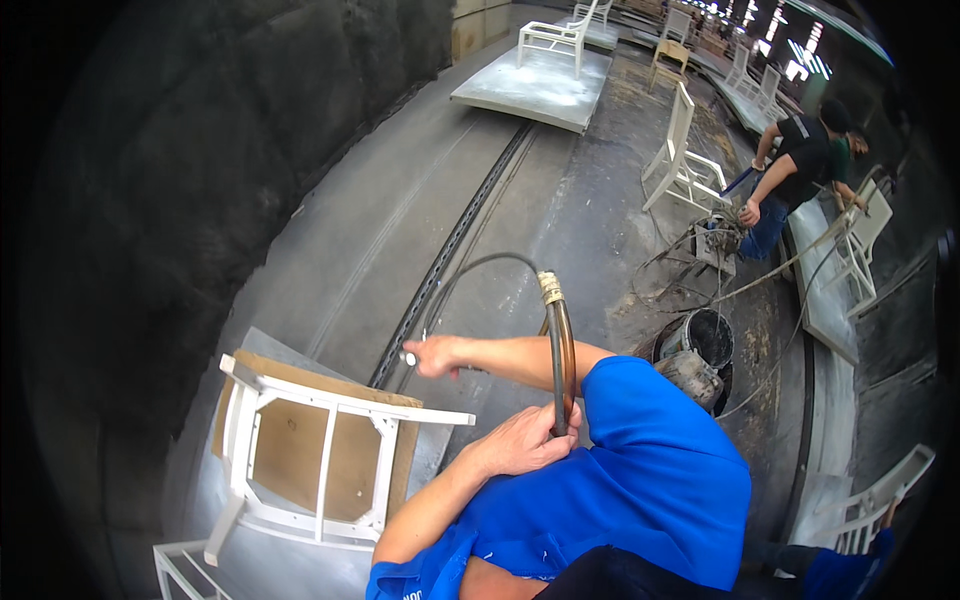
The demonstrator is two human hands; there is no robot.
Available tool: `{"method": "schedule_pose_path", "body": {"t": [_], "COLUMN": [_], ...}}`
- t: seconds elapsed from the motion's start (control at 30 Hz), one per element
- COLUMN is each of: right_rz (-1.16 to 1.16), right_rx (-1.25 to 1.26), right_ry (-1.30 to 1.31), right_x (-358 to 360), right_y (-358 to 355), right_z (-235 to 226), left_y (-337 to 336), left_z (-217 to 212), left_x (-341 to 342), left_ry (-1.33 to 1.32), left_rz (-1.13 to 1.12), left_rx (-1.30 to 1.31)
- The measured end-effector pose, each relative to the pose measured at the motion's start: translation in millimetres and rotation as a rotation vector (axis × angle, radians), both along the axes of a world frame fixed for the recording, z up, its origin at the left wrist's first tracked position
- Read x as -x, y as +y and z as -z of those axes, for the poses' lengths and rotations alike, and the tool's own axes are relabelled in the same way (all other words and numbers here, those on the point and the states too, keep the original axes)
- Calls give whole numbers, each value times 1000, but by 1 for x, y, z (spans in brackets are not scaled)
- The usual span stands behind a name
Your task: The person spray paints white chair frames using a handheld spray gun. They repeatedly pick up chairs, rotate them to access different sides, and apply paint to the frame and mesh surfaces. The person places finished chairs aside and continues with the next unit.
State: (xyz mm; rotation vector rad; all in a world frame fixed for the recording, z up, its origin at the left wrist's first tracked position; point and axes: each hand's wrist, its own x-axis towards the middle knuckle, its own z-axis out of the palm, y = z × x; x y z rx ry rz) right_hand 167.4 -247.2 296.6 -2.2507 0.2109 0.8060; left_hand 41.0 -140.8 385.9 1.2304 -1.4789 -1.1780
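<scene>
My right hand (437,356) reaches across to the left, its fingers closed round a small spray gun (409,358); most of the gun is hidden, and only a pale metal end shows. At my chest, my left hand (528,440) grips a pair of dark and brown hoses (562,365), bound with pale tape (550,287) where they bend. From that bend a thin black hose arcs toward the gun. Left of my hands, a white chair frame (325,470) lies tipped over on a brown board (300,455), its legs sticking out.
A chain track (455,240) runs along the floor to a grey platform (535,90) bearing a white chair. At right stand a bucket (708,338) and a white chair (684,160). Two people (808,165) work near another chair. A dark wall (200,150) rises on the left.
</scene>
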Motion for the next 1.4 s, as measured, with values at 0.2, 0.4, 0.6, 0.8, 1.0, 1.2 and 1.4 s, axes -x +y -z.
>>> {"method": "schedule_pose_path", "body": {"t": [0.2,0.4,0.6,0.8,1.0,1.2,1.4], "right_rz": [298,437,249,149,72,42,16], "right_rx": [-398,-793,-959,-933,-881,-828,-765], "right_ry": [-517,-1027,-1158,-1150,-1200,-1224,-1199], "right_x": [-51,-99,-142,-173,-187,-202,-204], "right_y": [-37,-14,65,174,280,357,399], "right_z": [-128,-247,-305,-320,-328,-323,-317], "left_y": [12,79,169,281,354,378,399], "left_z": [69,194,209,134,91,95,103], "left_x": [0,-12,13,33,69,65,61], "left_ry": [18,355,289,249,112,74,114], "left_rz": [-65,-187,-678,-1275,-1334,-1435,-1385], "left_rx": [-153,-386,-240,-58,26,187,181]}}
